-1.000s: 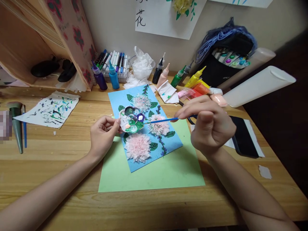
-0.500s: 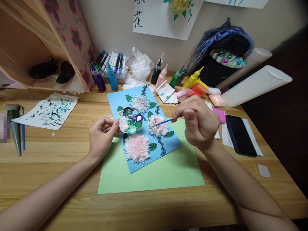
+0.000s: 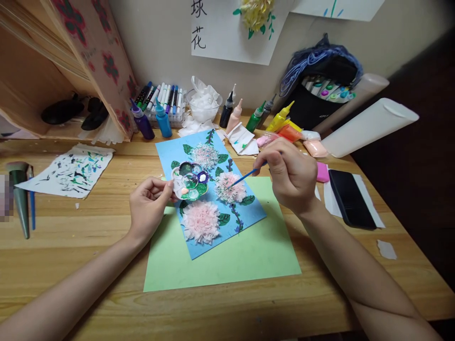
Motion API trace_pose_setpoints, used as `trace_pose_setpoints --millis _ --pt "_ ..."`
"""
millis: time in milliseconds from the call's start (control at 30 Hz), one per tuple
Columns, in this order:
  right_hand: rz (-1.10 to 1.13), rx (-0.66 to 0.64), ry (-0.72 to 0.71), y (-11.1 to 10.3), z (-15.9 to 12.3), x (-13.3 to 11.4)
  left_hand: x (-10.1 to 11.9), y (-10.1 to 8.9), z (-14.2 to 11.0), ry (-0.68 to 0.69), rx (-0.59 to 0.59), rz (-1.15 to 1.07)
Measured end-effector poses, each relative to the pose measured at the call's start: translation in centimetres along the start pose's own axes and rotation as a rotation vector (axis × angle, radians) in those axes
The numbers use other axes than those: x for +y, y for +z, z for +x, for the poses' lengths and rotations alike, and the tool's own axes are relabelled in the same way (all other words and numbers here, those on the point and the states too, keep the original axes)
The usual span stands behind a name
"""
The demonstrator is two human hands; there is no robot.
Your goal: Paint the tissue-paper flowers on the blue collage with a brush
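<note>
Paintbrush (image 3: 245, 178) and palette (image 3: 190, 181) are seen from the head camera, the brush pinched between the thumb and fingers of the right hand (image 3: 294, 177), the palette clasped at its left edge by the left hand (image 3: 146, 206). Both grips are closed on what they carry; some left fingers are hidden behind the palette, and the rear of the brush is mostly hidden by the right hand. The brush tip is held at the middle pink flower (image 3: 231, 187) of a blue board (image 3: 199, 251), but whether the petals are touched cannot be told. Part of the board is covered by the palette, beneath the upper flower (image 3: 205, 155) and above the lower flower (image 3: 201, 221) as seen; a green sheet (image 3: 227, 267) is laid under the board. Both forearms are cut off by the frame, as is a lettered paper (image 3: 227, 40) on the wall. In the palette's wells, white, green, dark and peach paint is seen. White tissue (image 3: 205, 91) is heaped in a clear bowl (image 3: 199, 113); markers (image 3: 159, 97) are lined up in a clear tray (image 3: 170, 118); pens (image 3: 327, 90) are held in a black pouch (image 3: 311, 109). Black objects (image 3: 62, 110), too dark to be identified, are contained in a flower-painted box (image 3: 97, 61).
</note>
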State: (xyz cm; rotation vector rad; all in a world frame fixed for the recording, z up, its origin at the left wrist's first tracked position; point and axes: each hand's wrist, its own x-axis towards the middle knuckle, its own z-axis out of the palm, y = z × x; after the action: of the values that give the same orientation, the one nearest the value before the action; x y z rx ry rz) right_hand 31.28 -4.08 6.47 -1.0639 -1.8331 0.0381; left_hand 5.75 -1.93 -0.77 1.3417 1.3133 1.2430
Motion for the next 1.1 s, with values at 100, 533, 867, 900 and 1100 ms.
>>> trace_pose_setpoints --millis 100,533,867,900,1100 --pt "-0.008 0.035 -0.005 0.0 0.0 0.1 0.0 0.0 0.0 -0.003 0.005 0.008" --pt "-0.011 -0.040 -0.131 0.0 0.0 0.1 0.1 0.0 0.0 0.004 0.013 0.007" --pt "-0.044 -0.098 -0.293 -0.1 0.0 -0.2 0.0 0.0 0.0 0.001 0.006 0.016" --pt "-0.052 -0.104 -0.300 -0.1 0.0 -0.3 0.0 0.0 0.0 0.000 0.005 0.013" --pt "0.036 0.266 -0.267 -0.1 -0.1 -1.3 0.1 0.0 0.0 -0.002 0.014 0.003"
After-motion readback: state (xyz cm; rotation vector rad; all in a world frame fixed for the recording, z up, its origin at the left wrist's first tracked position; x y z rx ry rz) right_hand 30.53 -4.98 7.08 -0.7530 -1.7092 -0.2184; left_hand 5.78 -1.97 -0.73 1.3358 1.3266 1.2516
